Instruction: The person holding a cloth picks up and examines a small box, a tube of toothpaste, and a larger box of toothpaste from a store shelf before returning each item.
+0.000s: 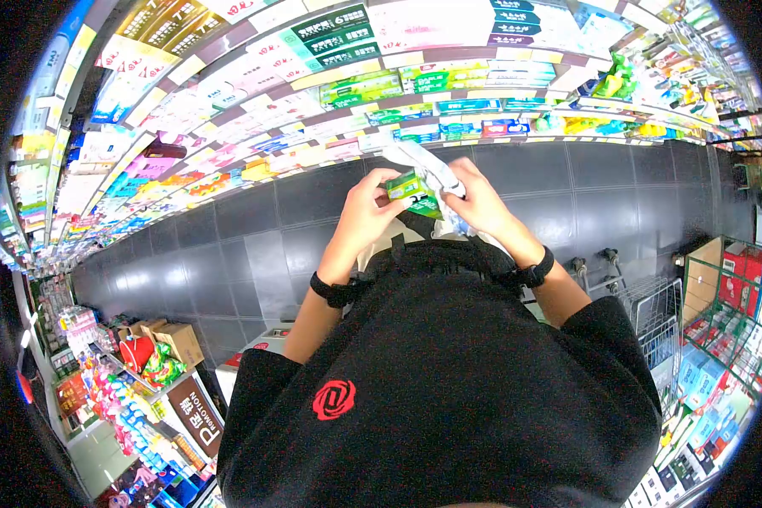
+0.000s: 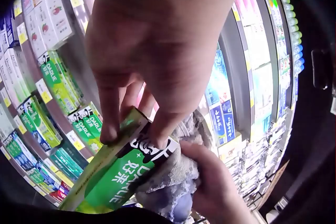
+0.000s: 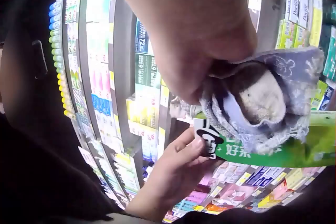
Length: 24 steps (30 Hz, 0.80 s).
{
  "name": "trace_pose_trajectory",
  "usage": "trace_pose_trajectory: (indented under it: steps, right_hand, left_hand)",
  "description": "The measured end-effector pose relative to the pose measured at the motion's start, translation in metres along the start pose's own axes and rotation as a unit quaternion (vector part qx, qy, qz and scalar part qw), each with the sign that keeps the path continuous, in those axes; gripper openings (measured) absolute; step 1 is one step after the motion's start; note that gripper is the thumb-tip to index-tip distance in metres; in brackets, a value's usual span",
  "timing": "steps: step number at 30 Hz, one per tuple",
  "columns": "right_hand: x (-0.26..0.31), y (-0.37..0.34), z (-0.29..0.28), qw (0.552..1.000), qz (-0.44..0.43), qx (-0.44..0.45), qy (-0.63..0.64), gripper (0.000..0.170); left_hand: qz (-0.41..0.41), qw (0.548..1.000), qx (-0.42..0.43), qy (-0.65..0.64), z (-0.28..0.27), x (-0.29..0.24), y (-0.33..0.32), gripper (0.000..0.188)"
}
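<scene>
My left hand (image 1: 364,207) grips a green Darlie toothpaste box (image 2: 118,179) by one end, thumb on one side and fingers on the other. The box lies tilted in front of my body. With my right hand (image 1: 483,203) I hold a crumpled, frayed grey-blue cloth (image 3: 262,98), bunched up against the face of the box. Part of the printed lettering is hidden behind the cloth in the right wrist view. Both hands are close together at waist height.
Long store shelves (image 1: 347,148) packed with toothpaste boxes curve across the front. Dark floor tiles (image 1: 313,199) lie between me and them. Behind me on the right stands a wire cart (image 1: 656,313); cardboard boxes (image 1: 182,343) and a promotion stand (image 1: 196,415) are at the left.
</scene>
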State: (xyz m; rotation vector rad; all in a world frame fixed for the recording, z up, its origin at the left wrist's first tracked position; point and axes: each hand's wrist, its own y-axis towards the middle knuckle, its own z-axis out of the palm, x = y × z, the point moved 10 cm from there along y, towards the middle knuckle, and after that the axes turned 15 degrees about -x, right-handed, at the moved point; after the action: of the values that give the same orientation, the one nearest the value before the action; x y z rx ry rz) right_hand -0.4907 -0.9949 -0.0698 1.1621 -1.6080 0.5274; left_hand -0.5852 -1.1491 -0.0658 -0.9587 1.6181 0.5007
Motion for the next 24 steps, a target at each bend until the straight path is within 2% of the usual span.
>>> trace_pose_trajectory:
  steps: [1, 3, 5, 7, 9, 10, 13, 15, 17, 19, 21, 23, 24]
  right_hand:
    - [-0.014, -0.005, 0.0, 1.0, -0.002, 0.002, 0.0, 0.037]
    - [-0.054, -0.017, -0.002, 0.997, 0.064, 0.012, -0.027, 0.037]
    - [-0.07, -0.023, -0.012, 0.996, 0.082, 0.006, -0.034, 0.036]
    - [-0.094, -0.028, -0.021, 0.988, 0.149, -0.011, -0.037, 0.035]
    - [-0.082, -0.02, -0.024, 0.988, 0.149, -0.01, -0.035, 0.034]
    - [-0.072, -0.015, -0.024, 0.992, 0.12, -0.007, -0.033, 0.033]
    - [-0.026, 0.003, -0.019, 0.997, 0.08, 0.001, -0.021, 0.035]
    - [0.018, 0.018, -0.019, 0.996, 0.057, -0.016, 0.073, 0.038]
    - [0.043, 0.028, -0.026, 0.995, 0.028, -0.041, 0.088, 0.039]
    - [0.058, 0.03, -0.026, 0.994, -0.007, -0.02, 0.103, 0.034]
    - [0.041, 0.025, -0.024, 0.995, 0.003, -0.025, 0.097, 0.033]
    - [0.005, 0.019, -0.024, 0.995, 0.05, -0.03, 0.078, 0.038]
    - [-0.008, 0.016, -0.027, 0.998, 0.043, -0.036, 0.035, 0.038]
  left_hand:
    - [-0.01, 1.0, -0.005, -0.009, -0.004, -0.002, 0.0, 0.042]
    - [-0.014, 1.0, -0.018, -0.004, -0.015, -0.006, 0.001, 0.043]
    - [-0.017, 0.999, -0.016, -0.024, -0.021, -0.012, 0.001, 0.043]
    - [-0.017, 0.999, -0.02, -0.028, -0.024, -0.018, 0.001, 0.042]
    - [-0.01, 0.998, 0.002, -0.058, -0.019, -0.023, 0.003, 0.043]
    - [-0.007, 0.998, 0.002, -0.058, -0.017, -0.025, 0.005, 0.043]
    - [0.049, 0.997, 0.039, 0.047, 0.005, -0.029, 0.007, 0.047]
    - [0.099, 0.99, 0.037, 0.098, 0.016, -0.028, 0.007, 0.046]
    - [0.096, 0.989, 0.038, 0.102, 0.019, -0.022, 0.008, 0.046]
    - [0.094, 0.989, 0.039, 0.106, 0.017, -0.019, 0.009, 0.046]
    - [0.013, 0.999, 0.028, 0.029, 0.01, -0.018, 0.009, 0.044]
    - [0.004, 1.0, 0.024, -0.003, 0.005, -0.026, 0.008, 0.043]
    - [0.003, 0.999, 0.002, -0.038, -0.001, -0.03, 0.007, 0.044]
